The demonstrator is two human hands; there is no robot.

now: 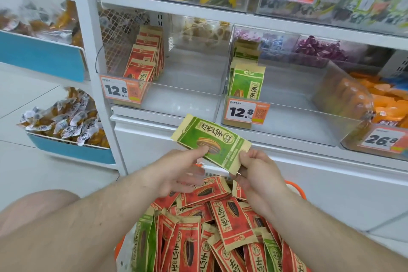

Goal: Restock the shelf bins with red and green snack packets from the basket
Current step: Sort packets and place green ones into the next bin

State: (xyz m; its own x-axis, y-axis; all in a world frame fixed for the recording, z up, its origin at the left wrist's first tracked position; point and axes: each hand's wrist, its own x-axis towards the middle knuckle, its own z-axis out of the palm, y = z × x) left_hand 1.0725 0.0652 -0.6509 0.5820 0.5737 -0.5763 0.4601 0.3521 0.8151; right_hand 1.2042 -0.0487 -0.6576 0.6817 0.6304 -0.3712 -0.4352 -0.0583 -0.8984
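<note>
A green snack packet is held flat and face-up above the basket, lying crosswise just below the shelf edge — likely being turned so it can stand upright like those already shelved. The right hand pinches its lower right corner between thumb and fingers; the left hand steadies the lower edge with thumb on top and the other fingers spread loosely beneath. Ahead, the right clear bin holds a short row of green packets standing at its left side, which looks like this packet's destination. The left clear bin holds red packets the same way. The basket below is heaped mostly with red packets — plenty remains.
</note>
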